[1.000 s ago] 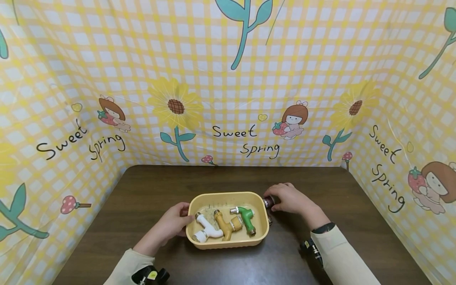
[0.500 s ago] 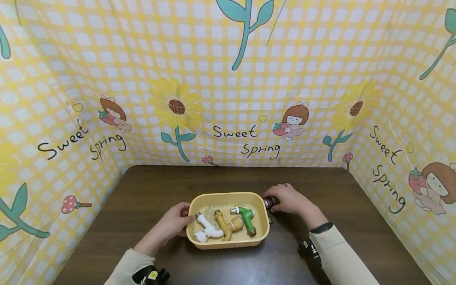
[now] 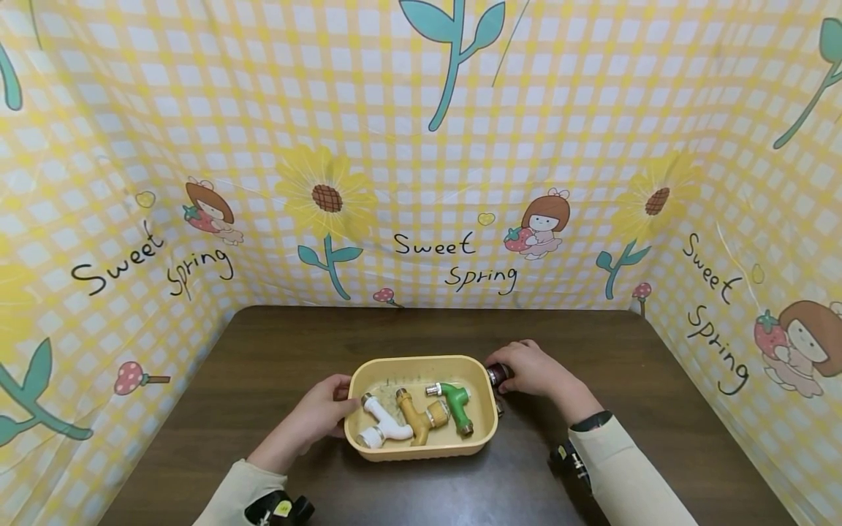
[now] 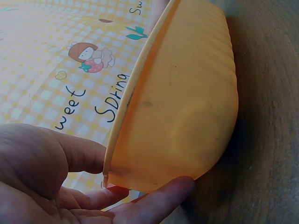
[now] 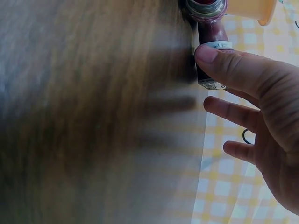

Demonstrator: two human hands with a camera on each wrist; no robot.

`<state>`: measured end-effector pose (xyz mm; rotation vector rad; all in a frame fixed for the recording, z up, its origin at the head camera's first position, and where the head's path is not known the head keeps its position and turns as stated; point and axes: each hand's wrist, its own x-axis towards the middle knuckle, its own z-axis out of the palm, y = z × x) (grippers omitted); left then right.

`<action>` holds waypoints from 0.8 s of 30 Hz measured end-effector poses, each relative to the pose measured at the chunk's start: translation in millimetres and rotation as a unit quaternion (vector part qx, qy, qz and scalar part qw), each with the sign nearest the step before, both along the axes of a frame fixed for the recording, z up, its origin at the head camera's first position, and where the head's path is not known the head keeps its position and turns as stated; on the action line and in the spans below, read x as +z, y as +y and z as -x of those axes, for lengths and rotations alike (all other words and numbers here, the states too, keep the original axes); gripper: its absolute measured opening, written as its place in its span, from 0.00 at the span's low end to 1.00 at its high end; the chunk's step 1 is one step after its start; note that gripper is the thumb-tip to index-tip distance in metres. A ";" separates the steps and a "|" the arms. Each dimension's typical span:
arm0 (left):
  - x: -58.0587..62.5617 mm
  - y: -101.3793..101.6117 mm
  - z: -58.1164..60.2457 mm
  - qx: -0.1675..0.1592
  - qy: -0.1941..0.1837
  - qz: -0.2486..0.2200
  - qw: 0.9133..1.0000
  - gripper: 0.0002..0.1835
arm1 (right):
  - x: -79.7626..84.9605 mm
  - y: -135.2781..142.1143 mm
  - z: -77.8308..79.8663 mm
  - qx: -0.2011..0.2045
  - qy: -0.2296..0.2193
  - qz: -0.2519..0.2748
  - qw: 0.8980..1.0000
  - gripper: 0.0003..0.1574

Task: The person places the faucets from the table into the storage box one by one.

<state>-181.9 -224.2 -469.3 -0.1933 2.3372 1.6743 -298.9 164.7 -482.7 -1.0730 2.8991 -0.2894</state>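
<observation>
My left hand (image 3: 318, 409) grips the left end of a yellow plastic basin (image 3: 421, 454), its thumb over the rim and other fingers against the outside wall, as the left wrist view shows. Inside the basin lie a white faucet (image 3: 389, 429), a mustard-yellow faucet (image 3: 414, 420) and a green faucet (image 3: 455, 398). Just outside the basin's right end, my right hand (image 3: 534, 369) pinches a dark red faucet (image 5: 214, 31) low at the table. Its thumb lies on the faucet, while the index finger is mostly hidden behind; two other fingers stretch away from it.
A dark wooden table (image 3: 421, 493) carries the basin. Yellow checkered cloth (image 3: 434, 168) with printed flowers and girls surrounds it at the back and both sides. Each wrist wears a small black camera, such as the left camera (image 3: 279, 508).
The right forearm shifts very slightly left, with the right hand staying at the dark red faucet. The basin, its faucets and the left hand look the same.
</observation>
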 end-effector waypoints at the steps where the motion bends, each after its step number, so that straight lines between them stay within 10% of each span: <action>1: 0.0 -0.1 -0.2 -0.001 0.000 -0.001 1.000 0.24 | -0.5 -0.1 0.1 -0.001 0.002 0.000 1.000 0.29; 24: 1.0 -0.2 0.0 -0.001 -0.003 0.001 1.000 0.23 | 0.2 1.0 -0.9 0.002 0.006 0.028 1.000 0.24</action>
